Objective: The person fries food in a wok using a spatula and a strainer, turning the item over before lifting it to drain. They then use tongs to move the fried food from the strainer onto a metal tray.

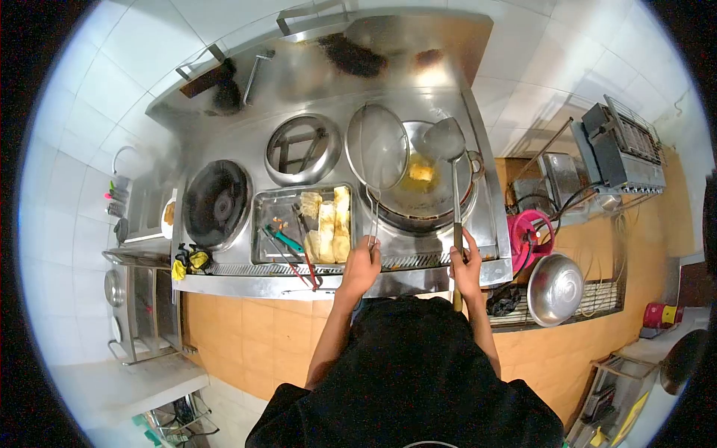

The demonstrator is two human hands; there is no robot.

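My left hand (361,272) is closed round the handle of a round wire-mesh strainer (377,145), held up over the left rim of a wok. In my right hand (466,263) is the long handle of a wok spatula (444,139), its broad metal blade above the wok's far right side. One golden piece of food (422,173) lies in oil inside the wok (396,219). Left of the wok, a metal tray (259,224) holds several pale yellow food pieces (327,224), tongs (307,243) and a green-handled tool (286,240).
A black pan (216,205) sits on the stove's left side, near an open burner ring (302,149). Beyond the right edge are a pink round stand (532,237), an upturned metal bowl (556,290) and a grill unit (620,149). Yellow-and-black cloth (192,261) lies at the front left corner.
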